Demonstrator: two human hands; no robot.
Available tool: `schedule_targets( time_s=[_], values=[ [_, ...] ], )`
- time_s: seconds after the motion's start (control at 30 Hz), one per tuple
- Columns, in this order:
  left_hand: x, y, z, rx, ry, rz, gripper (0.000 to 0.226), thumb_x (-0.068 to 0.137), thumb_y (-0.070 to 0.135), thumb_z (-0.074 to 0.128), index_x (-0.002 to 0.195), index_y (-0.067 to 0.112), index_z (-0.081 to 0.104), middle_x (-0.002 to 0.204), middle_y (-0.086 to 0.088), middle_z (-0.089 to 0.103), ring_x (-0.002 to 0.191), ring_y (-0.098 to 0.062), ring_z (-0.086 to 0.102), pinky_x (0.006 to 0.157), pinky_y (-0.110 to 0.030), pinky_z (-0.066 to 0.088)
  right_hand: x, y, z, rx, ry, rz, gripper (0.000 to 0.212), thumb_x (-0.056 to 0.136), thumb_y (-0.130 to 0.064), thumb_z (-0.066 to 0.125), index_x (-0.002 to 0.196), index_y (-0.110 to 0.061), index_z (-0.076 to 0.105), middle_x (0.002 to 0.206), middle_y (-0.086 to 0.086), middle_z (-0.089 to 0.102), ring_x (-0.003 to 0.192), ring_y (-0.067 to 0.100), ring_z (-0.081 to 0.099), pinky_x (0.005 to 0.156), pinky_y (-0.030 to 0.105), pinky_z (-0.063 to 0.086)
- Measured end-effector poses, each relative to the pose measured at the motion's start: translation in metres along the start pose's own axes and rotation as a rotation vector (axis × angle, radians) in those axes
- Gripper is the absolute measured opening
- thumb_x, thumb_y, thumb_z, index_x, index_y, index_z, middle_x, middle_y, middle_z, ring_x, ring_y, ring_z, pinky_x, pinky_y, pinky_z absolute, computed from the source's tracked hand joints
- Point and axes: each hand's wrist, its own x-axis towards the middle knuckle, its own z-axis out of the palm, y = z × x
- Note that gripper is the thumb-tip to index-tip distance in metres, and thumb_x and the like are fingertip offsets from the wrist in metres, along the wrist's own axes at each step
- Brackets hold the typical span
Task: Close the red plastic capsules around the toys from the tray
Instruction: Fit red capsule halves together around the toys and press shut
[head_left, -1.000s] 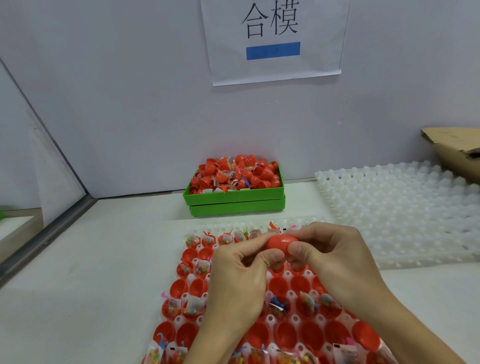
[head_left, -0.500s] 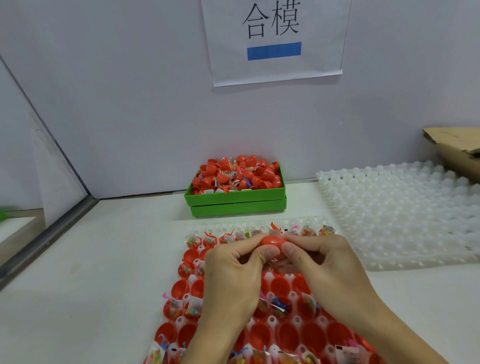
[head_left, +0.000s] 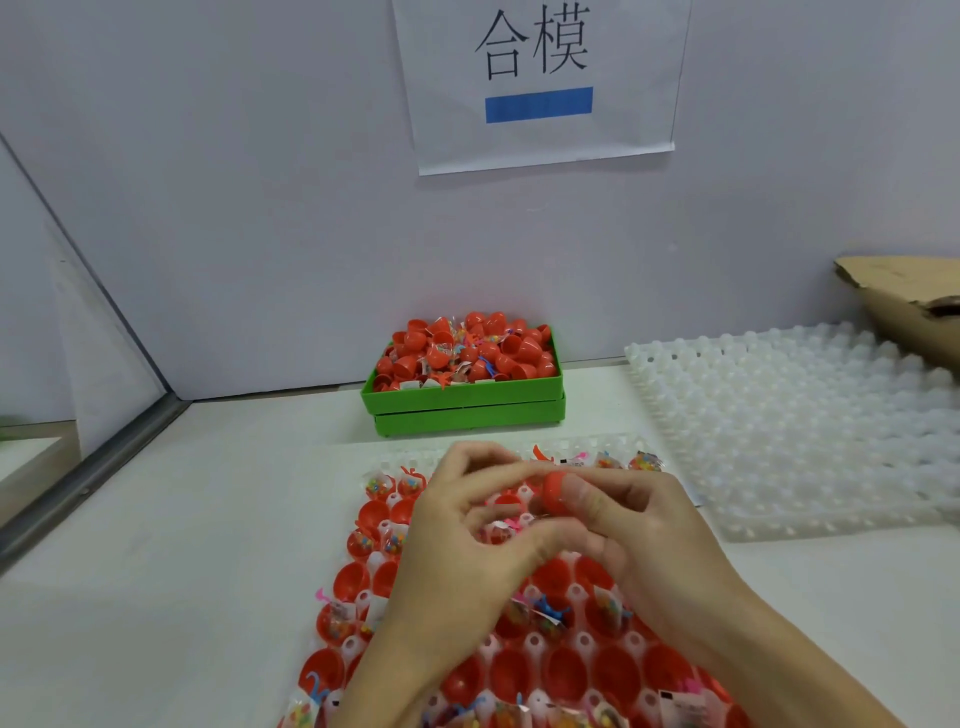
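A clear plastic cell tray of red capsule halves and bagged toys lay nearest on the white tabletop. Above it, the right hand pinched a small red plastic capsule; the left hand, at its 9 o'clock, curled beside it, grip perhaps touching. At 12 o'clock sat a green plastic bin of capsules.
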Motion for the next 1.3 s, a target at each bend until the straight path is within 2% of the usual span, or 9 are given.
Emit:
schedule_targets(
  time_s=[0.07, 0.17, 0.27, 0.4, 0.53, 0.7, 0.83, 1.1, 1.3],
  values=[
    [0.0, 0.0, 0.002, -0.279, -0.037, -0.169, 0.051, 0.064, 0.049, 0.083, 0.107, 0.024, 0.074, 0.109, 0.003, 0.072, 0.107, -0.016, 0.068, 0.083, -0.027, 0.057, 0.0, 0.002, 0.003, 0.112, -0.075, -0.011, 0.042, 0.079, -0.042, 0.078, 0.1, -0.005, 0.077, 0.103, 0.023, 0.073, 0.101, 0.036, 0.07, 0.084, 0.037, 0.057],
    [-0.002, 0.001, 0.012, -0.54, -0.061, -0.341, 0.057, 0.07, 0.04, 0.082, 0.114, 0.006, 0.069, 0.107, -0.017, 0.073, 0.096, -0.031, 0.07, 0.077, -0.037, 0.059, 0.0, 0.004, 0.009, 0.105, -0.065, -0.038, 0.056, 0.072, -0.053, 0.08, 0.101, -0.005, 0.077, 0.105, 0.023, 0.073, 0.104, 0.041, 0.068, 0.088, 0.047, 0.057],
    [-0.003, 0.0, 0.018, -0.595, 0.007, -0.313, 0.044, 0.071, 0.03, 0.072, 0.109, 0.006, 0.073, 0.101, -0.018, 0.074, 0.087, -0.029, 0.071, 0.071, -0.033, 0.061, -0.001, 0.005, 0.009, -0.029, -0.028, -0.099, 0.036, 0.083, -0.04, 0.067, 0.101, -0.01, 0.078, 0.102, 0.018, 0.075, 0.104, 0.04, 0.069, 0.093, 0.06, 0.052],
    [-0.004, 0.001, 0.021, -0.482, 0.046, -0.211, 0.023, 0.079, 0.021, 0.065, 0.096, 0.016, 0.079, 0.097, -0.01, 0.077, 0.09, -0.024, 0.074, 0.066, -0.028, 0.059, -0.002, 0.003, 0.012, -0.055, 0.026, -0.129, 0.023, 0.091, -0.025, 0.062, 0.092, -0.007, 0.078, 0.087, 0.021, 0.074, 0.084, 0.035, 0.073, 0.072, 0.038, 0.061],
    [-0.001, 0.003, 0.015, -0.619, -0.014, -0.262, 0.031, 0.074, 0.024, 0.07, 0.102, 0.013, 0.077, 0.097, -0.017, 0.075, 0.084, -0.027, 0.072, 0.073, -0.033, 0.06, 0.003, -0.001, 0.009, -0.066, -0.001, -0.108, 0.022, 0.085, -0.027, 0.065, 0.092, -0.012, 0.079, 0.093, 0.019, 0.075, 0.098, 0.044, 0.069, 0.09, 0.058, 0.054],
    [-0.002, 0.004, 0.015, -0.681, -0.051, -0.285, 0.037, 0.072, 0.031, 0.073, 0.104, 0.012, 0.076, 0.099, -0.015, 0.074, 0.088, -0.019, 0.071, 0.073, -0.028, 0.059, 0.003, -0.004, 0.01, 0.103, -0.06, -0.027, 0.032, 0.074, -0.034, 0.072, 0.093, -0.008, 0.079, 0.098, 0.021, 0.074, 0.099, 0.032, 0.071, 0.082, 0.033, 0.058],
    [-0.003, 0.005, 0.014, -0.741, -0.095, -0.287, 0.03, 0.083, 0.023, 0.062, 0.109, 0.014, 0.074, 0.103, -0.011, 0.074, 0.088, -0.013, 0.07, 0.07, -0.022, 0.056, 0.002, -0.009, 0.01, 0.267, -0.079, 0.043, 0.022, 0.081, -0.018, 0.064, 0.087, -0.002, 0.079, 0.092, 0.023, 0.073, 0.084, 0.026, 0.072, 0.073, 0.028, 0.059],
    [-0.003, 0.0, 0.013, -0.482, -0.072, -0.17, 0.028, 0.082, 0.018, 0.065, 0.109, 0.021, 0.073, 0.105, -0.007, 0.074, 0.103, -0.023, 0.07, 0.084, -0.033, 0.058, -0.003, -0.018, 0.01, 0.389, -0.108, 0.137, 0.034, 0.083, -0.022, 0.054, 0.087, 0.002, 0.077, 0.098, 0.03, 0.071, 0.089, 0.032, 0.073, 0.074, 0.032, 0.061],
    [-0.001, -0.001, 0.011, -0.089, 0.07, -0.032, 0.028, 0.088, 0.008, 0.07, 0.107, 0.029, 0.071, 0.101, 0.015, 0.074, 0.1, -0.002, 0.068, 0.081, -0.012, 0.052, -0.001, -0.019, 0.005, -0.006, 0.1, 0.05, 0.039, 0.077, -0.034, 0.067, 0.104, -0.006, 0.071, 0.09, 0.018, 0.075, 0.082, 0.032, 0.075, 0.069, 0.032, 0.06]
  ],
)
